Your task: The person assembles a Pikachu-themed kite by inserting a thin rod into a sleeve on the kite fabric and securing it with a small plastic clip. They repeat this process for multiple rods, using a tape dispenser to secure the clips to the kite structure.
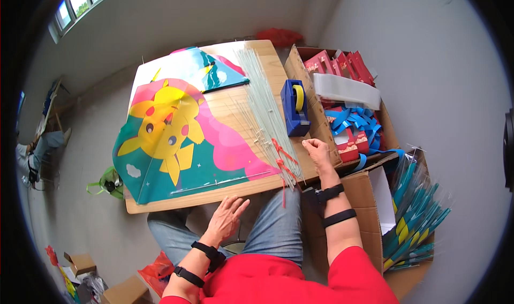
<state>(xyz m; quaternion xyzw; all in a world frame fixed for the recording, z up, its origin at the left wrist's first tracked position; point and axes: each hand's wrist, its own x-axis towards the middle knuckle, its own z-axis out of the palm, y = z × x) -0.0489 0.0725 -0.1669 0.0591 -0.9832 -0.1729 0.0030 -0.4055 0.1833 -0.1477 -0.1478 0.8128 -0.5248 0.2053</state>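
Observation:
My right hand (317, 153) is beside the blue tape dispenser (295, 116) with its yellow roll, thumb and forefinger pinched together. Whatever lies between those fingertips is too small to make out. By the table's near edge, my left hand (227, 216) has its fingers stretched out, holding nothing. Spread on the wooden table (251, 190) is a shiny teal and pink sheet (144, 176) printed with a yellow cartoon animal. A thin pale rod (225, 182) lies along its near edge. A bundle of thin pale rods (265, 106), tied with red ribbon, lies to the right.
Folded printed sheets (222, 74) lie at the table's far side. Right of the table, a cardboard box (316, 106) holds red cartons, blue straps and a clear plastic roll (348, 91). Nearer, another box (348, 218) stands by wrapped teal packages (412, 218). A person (40, 148) sits far left.

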